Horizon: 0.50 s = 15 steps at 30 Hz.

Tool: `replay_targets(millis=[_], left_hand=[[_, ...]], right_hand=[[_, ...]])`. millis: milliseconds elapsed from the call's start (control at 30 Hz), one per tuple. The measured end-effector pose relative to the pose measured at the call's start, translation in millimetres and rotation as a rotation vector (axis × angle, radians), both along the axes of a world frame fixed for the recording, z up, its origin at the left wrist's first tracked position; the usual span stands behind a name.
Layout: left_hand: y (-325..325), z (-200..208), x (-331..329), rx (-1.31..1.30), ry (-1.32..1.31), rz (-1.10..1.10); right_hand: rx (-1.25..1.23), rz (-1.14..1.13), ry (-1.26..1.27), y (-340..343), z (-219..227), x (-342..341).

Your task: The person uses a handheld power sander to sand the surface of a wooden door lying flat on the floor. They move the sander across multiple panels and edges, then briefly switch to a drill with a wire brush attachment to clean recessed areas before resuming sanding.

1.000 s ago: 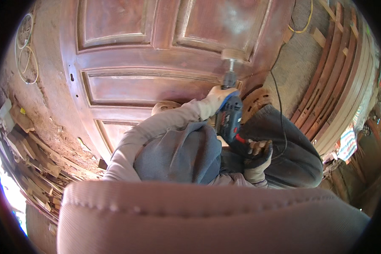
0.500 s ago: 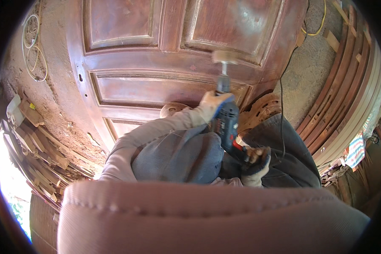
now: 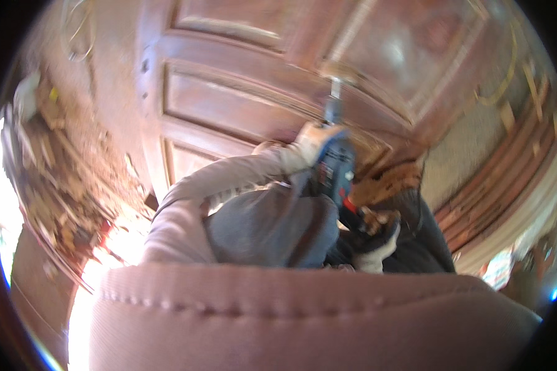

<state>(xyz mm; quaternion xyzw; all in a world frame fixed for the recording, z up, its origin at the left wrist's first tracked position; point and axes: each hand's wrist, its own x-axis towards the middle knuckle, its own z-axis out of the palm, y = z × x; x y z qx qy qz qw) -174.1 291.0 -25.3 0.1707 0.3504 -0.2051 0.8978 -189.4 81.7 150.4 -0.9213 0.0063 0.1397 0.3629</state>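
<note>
Both my hands hold a dark blue and black die grinder [image 3: 335, 167] with a red part near its rear. My gloved left hand [image 3: 316, 140] wraps round its front, below the metal shaft. My right hand [image 3: 379, 234], also gloved, grips the rear end. A tan sanding wheel [image 3: 339, 72], smeared by motion, sits on the shaft's tip. It is over a reddish-brown wooden panel door [image 3: 241, 67], by the lower left corner of the far right panel. Whether the wheel touches the wood I cannot tell.
Long curved-looking boards [image 3: 495, 185] are stacked on the right. Wood scraps [image 3: 62, 179] lie heaped on the left. A yellow cable [image 3: 509, 80] runs on the floor at the far right, a pale coiled cable [image 3: 80, 37] at the far left. My knee [image 3: 272, 226] is beside the grinder.
The whole view has turned, so the door looks tilted and shifted right. Across the door, the wheel has moved left toward the panel's corner. Both hands keep their hold on the grinder.
</note>
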Motion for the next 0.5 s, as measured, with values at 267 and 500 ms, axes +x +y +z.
replay_targets(millis=[267, 500], left_hand=[[-14, 53, 31, -0.034, 0.264, 0.217], [81, 39, -27, 0.569, -0.101, 0.585]], right_hand=[[0.460, 0.117, 0.221, 8, 46, 102], [1.146, 0.641, 0.746, 125, -29, 167]])
